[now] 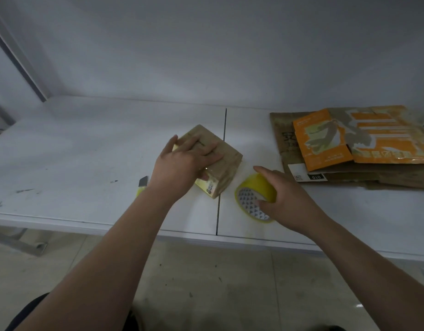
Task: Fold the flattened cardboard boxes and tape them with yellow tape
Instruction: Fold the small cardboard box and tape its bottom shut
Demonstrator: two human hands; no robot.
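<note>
fingers (206,152) of the left hand (182,167) lie spread flat on the folded box (227,161), centre frame on the table (75,151). the box is turned diagonally, one corner toward the lower edge. the right hand (289,201) grips the yellow tape roll (254,185) just right of it, tilted on edge, core facing lower left. flattened cardboard (349,144) is stacked at right, and a yellow cutter (142,185) lies left of the forearm.

A small brown box (226,162), folded up, is sitting in the middle with yellow on its near end. A roll of yellow tape (254,186) is leaning on its edge just beside it. Flat boxes (385,139), brown and orange, are lying piled far right.
</note>
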